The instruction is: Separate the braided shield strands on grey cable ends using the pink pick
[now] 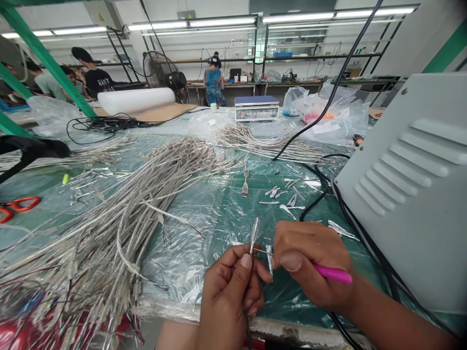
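Near the front edge of the bench [197, 214], our left hand [233, 287] is closed in a pinch, thumb against fingers, on a cable end [254, 238] whose silvery foil stands up above the fingertips. Our right hand [314, 262] is curled nearly shut around a tool with a pink handle [332, 273], its thin metal tip [264, 251] reaching the foil just above our left grip. Loose foil strips [292, 199] lie beyond our right hand, and a heap of cables [146, 194] spreads from the bench's front left corner toward its middle.
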Tool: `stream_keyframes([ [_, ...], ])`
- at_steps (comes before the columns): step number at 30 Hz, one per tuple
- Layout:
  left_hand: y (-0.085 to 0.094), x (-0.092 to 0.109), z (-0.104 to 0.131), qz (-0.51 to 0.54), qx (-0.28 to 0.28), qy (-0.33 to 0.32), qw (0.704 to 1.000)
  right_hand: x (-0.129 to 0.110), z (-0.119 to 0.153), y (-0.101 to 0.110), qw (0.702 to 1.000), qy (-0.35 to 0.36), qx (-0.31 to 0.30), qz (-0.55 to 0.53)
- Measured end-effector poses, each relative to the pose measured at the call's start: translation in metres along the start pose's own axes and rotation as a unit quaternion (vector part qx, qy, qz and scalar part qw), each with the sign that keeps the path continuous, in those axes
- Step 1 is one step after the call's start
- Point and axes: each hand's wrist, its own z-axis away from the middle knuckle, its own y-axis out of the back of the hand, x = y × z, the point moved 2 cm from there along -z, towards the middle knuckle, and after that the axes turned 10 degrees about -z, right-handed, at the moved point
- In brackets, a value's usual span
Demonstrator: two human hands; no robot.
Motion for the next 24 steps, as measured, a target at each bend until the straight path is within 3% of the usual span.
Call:
stream_keyframes([
  [24, -0.0021, 0.0031, 0.0, -0.005, 0.008, 0.001, 1.0, -0.002, -0.0024, 0.0015, 1.0, -0.004, 0.0, 0.006],
])
